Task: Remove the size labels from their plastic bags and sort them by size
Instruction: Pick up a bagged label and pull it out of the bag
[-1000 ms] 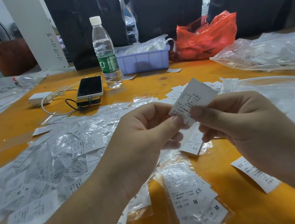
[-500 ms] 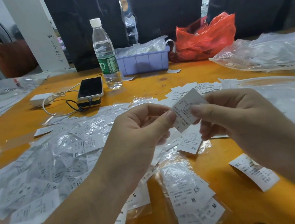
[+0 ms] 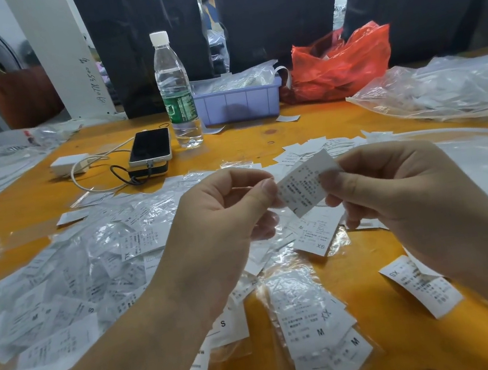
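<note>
pinching one printed label [image 3: 305,187] in each grip, left hand [image 3: 225,218] and right hand [image 3: 394,192], above labels reading m, s, xs.

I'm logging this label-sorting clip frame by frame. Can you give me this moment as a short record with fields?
setting: orange table
held item: one label, above the table
left hand: pinches the label's left edge
right hand: pinches the label's right edge
bagged labels: heap at left, mostly in clear plastic
loose labels: one marked XS under the hands, one at right
back of table: bottle, phone, purple bin, red bag
</note>
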### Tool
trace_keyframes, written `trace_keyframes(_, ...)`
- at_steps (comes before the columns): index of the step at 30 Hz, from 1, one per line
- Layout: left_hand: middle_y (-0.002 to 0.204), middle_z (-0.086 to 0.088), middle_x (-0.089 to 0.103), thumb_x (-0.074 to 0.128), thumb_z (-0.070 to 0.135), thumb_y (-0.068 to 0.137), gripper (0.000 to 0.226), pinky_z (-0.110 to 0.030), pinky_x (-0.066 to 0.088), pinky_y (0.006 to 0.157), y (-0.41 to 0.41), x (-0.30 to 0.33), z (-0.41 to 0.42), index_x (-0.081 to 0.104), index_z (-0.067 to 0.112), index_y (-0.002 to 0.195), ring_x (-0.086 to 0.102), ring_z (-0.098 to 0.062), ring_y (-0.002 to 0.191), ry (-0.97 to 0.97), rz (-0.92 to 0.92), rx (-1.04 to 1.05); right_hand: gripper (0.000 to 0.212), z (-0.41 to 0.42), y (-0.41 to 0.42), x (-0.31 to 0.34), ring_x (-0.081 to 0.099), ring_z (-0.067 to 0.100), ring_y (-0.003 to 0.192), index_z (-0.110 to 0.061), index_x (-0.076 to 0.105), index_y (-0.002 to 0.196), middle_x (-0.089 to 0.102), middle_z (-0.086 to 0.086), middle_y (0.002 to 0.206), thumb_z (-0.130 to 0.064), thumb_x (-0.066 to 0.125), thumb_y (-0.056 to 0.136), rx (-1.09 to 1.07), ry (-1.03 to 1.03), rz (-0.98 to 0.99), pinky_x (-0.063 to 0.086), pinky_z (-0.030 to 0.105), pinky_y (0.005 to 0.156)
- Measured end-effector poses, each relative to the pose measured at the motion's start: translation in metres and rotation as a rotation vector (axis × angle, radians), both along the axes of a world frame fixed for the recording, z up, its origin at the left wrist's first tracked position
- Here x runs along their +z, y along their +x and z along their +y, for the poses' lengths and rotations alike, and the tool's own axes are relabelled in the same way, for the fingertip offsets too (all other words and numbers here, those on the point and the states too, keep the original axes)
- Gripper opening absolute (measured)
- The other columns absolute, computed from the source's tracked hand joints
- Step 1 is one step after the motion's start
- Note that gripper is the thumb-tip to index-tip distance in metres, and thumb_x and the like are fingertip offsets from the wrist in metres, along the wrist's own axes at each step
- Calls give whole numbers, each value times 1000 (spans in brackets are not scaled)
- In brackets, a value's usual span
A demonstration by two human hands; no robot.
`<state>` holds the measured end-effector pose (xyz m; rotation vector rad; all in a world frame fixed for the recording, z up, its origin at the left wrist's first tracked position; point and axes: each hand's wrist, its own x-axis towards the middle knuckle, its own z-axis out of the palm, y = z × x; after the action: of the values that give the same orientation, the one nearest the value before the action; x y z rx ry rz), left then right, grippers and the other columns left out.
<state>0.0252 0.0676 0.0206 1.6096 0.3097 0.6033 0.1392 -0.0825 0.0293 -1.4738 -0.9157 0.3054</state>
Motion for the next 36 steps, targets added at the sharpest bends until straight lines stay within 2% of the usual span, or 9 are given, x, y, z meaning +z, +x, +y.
trace_keyframes(4, 77, 0, 75, 66, 33, 73, 13, -22, 56, 61, 0, 1, 0, 73, 25, 80, 68, -13, 64, -17, -33, 6, 21, 0, -1, 1, 54, 9, 51, -25, 79, 78, 72, 7, 71, -40, 69, 66, -12, 23, 16, 50, 25, 51)
trace_keyframes(9, 79, 0, 75, 66, 31, 79, 8, -22, 57, 63, 0, 1, 0, 72, 27, 79, 69, -18, 70, -1, -28, -1, 14, -1, -1, -1, 55, 10, 51, -28, 78, 76, 71, 2, 67, -36, 67, 71, -1, 6, -33, 51, 25, 51)
trace_keyframes(14, 78, 4, 75, 68, 36, 73, 12, -21, 57, 62, 0, 1, -3, 70, 28, 83, 72, -16, 76, 56, -12, -30, 14, 0, -1, -4, 55, 12, 52, -28, 79, 77, 70, 4, 67, -33, 67, 72, 57, -6, -31, 49, 25, 51)
trace_keyframes(17, 82, 3, 75, 69, 35, 72, 16, -25, 58, 63, 0, 0, -4, 70, 25, 85, 72, -16, 82, 105, -17, -47, 18, 1, -1, -5, 57, 14, 54, -23, 79, 81, 70, 6, 69, -32, 67, 70, 107, -26, -11, 51, 25, 52)
trace_keyframes(21, 82, 3, 74, 69, 36, 72, 20, -30, 61, 68, -2, 1, -5, 69, 25, 90, 72, -14, 79, 195, -27, -35, 25, 2, -3, -7, 60, 15, 57, -17, 77, 86, 70, 6, 70, -33, 69, 68, 192, -70, 32, 53, 25, 54)
trace_keyframes(25, 79, 9, 74, 67, 38, 74, 20, -14, 53, 61, -2, 2, -8, 69, 24, 88, 71, -5, 75, 243, -28, -49, 23, 2, -3, -9, 59, 15, 58, -17, 77, 87, 69, 7, 72, -33, 72, 71, 223, -85, 28, 52, 26, 55)
trace_keyframes(29, 75, 10, 73, 64, 41, 76, 19, -12, 50, 56, -2, 2, -8, 70, 24, 83, 68, -3, 67, 245, -9, -13, 12, 2, -3, -8, 60, 18, 57, -17, 76, 83, 69, 7, 70, -25, 76, 75, 173, -42, -4, 51, 25, 53)
trace_keyframes(32, 72, 8, 73, 66, 32, 85, 9, -15, 51, 54, -2, 2, -5, 70, 24, 83, 65, -5, 60, 237, -15, 29, 7, 1, 0, -5, 59, 18, 56, -18, 76, 80, 70, 9, 71, -22, 77, 74, 92, -5, -13, 52, 25, 52)
trace_keyframes(36, 72, 4, 73, 66, 22, 88, 3, -17, 52, 54, -3, 4, -1, 69, 22, 87, 65, -8, 60, 201, -48, 66, 8, -1, 5, -1, 54, 16, 56, -17, 75, 70, 68, 16, 72, -16, 68, 73, 88, 63, 99, 48, 24, 50)
